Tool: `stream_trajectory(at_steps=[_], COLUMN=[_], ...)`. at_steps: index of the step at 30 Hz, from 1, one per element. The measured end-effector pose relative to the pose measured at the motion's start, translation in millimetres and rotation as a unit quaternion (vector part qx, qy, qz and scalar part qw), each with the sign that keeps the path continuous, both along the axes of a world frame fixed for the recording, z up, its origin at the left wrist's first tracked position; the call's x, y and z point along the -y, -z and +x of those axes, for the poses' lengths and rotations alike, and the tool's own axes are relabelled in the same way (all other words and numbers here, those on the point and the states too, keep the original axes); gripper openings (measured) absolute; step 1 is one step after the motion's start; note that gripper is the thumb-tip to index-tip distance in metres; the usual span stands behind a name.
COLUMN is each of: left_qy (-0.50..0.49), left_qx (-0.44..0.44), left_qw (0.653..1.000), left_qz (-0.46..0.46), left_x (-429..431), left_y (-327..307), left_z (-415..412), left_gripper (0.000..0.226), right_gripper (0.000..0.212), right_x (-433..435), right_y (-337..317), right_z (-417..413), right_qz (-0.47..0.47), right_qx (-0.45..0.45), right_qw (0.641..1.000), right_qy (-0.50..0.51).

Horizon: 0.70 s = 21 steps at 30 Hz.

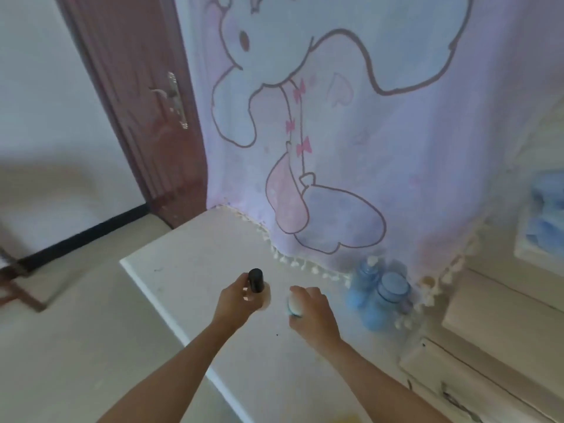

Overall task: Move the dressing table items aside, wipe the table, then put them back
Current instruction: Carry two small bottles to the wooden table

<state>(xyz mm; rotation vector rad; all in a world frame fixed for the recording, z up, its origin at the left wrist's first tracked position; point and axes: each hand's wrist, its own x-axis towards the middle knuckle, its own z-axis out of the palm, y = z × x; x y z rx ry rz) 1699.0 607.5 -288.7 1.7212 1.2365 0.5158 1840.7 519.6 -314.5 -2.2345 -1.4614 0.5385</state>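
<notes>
Left hand (236,300) grips the black-capped bottle (255,280), right hand (314,309) a white-blue container (294,305) (blurred); best set both upright.

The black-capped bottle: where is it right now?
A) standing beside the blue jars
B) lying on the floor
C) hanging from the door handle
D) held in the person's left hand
D: the left hand grips the black-capped bottle over the table, apart from the blue jars; the right hand holds a small white item.
</notes>
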Motion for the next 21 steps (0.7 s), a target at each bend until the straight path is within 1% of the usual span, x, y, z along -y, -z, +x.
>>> stream_trajectory(at_steps=[3,5,7,9,11,15,18,21], left_qy=[-0.082,-0.138,-0.196,-0.246,-0.294,-0.351,-0.378,-0.409], left_qx=[0.012,0.025,0.035,0.027,0.034,0.04,0.035,0.045], left_qw=[0.997,0.99,0.98,0.968,0.952,0.927,0.912,0.896], left_qz=[0.008,0.018,0.032,0.053,0.079,0.124,0.156,0.168], left_x=[-13.9,-20.5,-21.2,-18.2,-13.8,-4.5,6.8,19.0], left_y=[-17.2,-23.9,-33.2,-42.6,-52.4,-75.8,-96.2,-106.3], left_z=[-63.3,-112.4,-163.8,-214.9,-266.3,-367.0,-441.0,-504.1], left_gripper=[0.016,0.029,0.03,0.033,0.034,0.034,0.028,0.029], right_gripper=[0.057,0.057,0.057,0.057,0.057,0.059,0.059,0.06], right_x=[-36.0,-58.3,-79.8,-98.9,-115.4,-140.5,-152.5,-157.8], right_y=[-18.4,-29.6,-41.4,-53.8,-66.4,-92.6,-115.3,-130.5], right_z=[-42.7,-78.3,-121.6,-170.5,-223.1,-322.1,-392.9,-454.8], right_qz=[0.02,0.035,0.05,0.062,0.074,0.118,0.164,0.186], right_qx=[-0.018,0.0,0.034,0.063,0.072,0.075,0.051,0.034], right_qw=[0.996,0.987,0.971,0.952,0.934,0.903,0.879,0.861], right_qy=[-0.082,-0.155,-0.23,-0.293,-0.342,-0.407,-0.444,-0.472])
